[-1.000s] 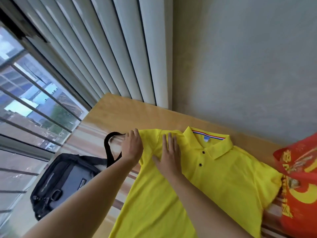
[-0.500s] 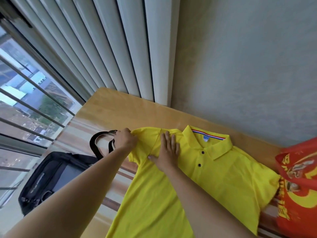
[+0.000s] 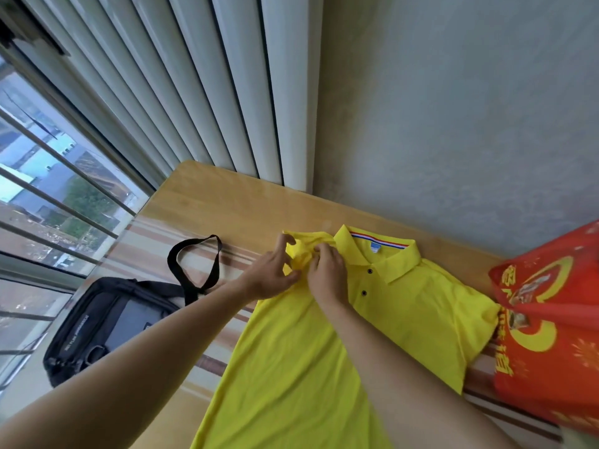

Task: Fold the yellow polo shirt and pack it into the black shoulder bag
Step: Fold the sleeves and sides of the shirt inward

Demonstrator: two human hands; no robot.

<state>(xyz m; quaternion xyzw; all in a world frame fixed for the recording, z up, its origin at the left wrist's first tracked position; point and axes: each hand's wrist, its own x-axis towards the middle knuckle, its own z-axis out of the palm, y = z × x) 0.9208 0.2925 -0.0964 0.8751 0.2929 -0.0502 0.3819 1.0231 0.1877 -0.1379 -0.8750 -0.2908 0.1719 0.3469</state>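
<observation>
Yellow polo shirt (image 3: 405, 306) is the landmark: it lies face up and flat on the wooden table (image 3: 233, 202), collar toward the wall, hem toward me. My left hand (image 3: 270, 275) has thumb and fingertips curled, pinching the bunched sleeve at the shirt's left shoulder edge. My right hand (image 3: 327, 275) sits just beside it, toward the collar, fingers curled onto the same bunch of cloth; I read it as gripping too, though the fingertips are partly hidden. Both hands work one spot, likely so the sleeve can be tucked inward for a straight side edge before the body folds. Shirt's other sleeve lies spread flat, touching the red printed plastic bag (image 3: 551, 335) on the shirt's right. Black shoulder bag (image 3: 110, 322) rests left of the shirt, near the window, its strap (image 3: 194, 267) looped toward the shirt's left shoulder, close enough for packing. I judge folding has barely started: body unfolded, nothing in the bag. Risk: thin knit slides and the tuck creases unevenly.
</observation>
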